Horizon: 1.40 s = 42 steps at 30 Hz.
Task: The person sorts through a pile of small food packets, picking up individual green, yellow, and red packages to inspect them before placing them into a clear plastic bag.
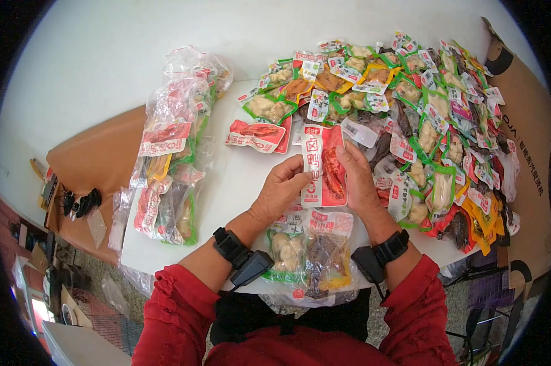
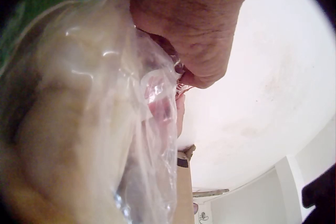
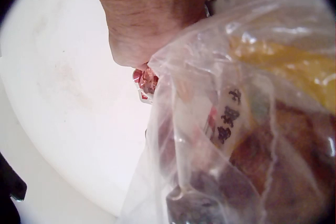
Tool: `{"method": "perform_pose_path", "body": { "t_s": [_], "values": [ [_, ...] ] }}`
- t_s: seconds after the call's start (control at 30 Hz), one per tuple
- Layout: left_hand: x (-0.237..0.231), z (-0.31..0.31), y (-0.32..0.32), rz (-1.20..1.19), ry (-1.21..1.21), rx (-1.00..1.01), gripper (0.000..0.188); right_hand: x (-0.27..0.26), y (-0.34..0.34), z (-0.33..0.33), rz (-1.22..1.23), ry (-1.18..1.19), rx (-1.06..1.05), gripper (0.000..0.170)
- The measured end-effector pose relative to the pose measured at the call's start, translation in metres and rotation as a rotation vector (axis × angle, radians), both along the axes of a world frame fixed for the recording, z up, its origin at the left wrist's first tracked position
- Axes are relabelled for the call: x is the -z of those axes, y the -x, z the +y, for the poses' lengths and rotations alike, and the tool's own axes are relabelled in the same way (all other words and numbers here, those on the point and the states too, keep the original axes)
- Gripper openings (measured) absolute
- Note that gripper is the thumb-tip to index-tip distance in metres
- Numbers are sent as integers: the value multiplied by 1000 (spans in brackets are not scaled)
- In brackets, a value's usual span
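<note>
A red and white vacuum-sealed food packet point(image 1: 331, 174) is held upright between both hands over the table. My left hand point(image 1: 286, 188) pinches its left edge, thumb across the front. The right hand point(image 1: 359, 177) grips the opposite edge with the thumb on the printed face. Below them, at the front edge, lies a clear plastic bag point(image 1: 309, 285) with several packets inside. The bag's film point(image 2: 160, 166) fills much of the left wrist view, beside the left hand point(image 2: 194, 35). In the right wrist view, the bag point(image 3: 173, 182) partly hides the right hand point(image 3: 152, 24).
A big heap of mixed food packets point(image 1: 428, 131) covers the table's right side. Two red packets point(image 1: 257, 135) lie just left of it. Filled clear bags point(image 1: 176, 152) are lined up along the left side. Cardboard point(image 1: 525, 158) stands at the right edge.
</note>
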<state>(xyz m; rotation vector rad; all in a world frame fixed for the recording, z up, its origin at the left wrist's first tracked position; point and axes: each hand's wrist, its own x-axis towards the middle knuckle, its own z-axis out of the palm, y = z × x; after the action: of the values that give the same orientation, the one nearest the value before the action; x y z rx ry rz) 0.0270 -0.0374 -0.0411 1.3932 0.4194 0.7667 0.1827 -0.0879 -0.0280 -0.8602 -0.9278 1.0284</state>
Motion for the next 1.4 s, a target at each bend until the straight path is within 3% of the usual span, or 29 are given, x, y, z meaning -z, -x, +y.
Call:
{"method": "perform_pose_path", "body": {
  "t_s": [1.33,1.4],
  "values": [
    [-10,-4,2,54,-17,-2,22,-3,1,-2,32,5,-34,19],
    [-17,-8,2,79,20,-32,5,0,-1,0,35,-2,-41,19]
  ]
}}
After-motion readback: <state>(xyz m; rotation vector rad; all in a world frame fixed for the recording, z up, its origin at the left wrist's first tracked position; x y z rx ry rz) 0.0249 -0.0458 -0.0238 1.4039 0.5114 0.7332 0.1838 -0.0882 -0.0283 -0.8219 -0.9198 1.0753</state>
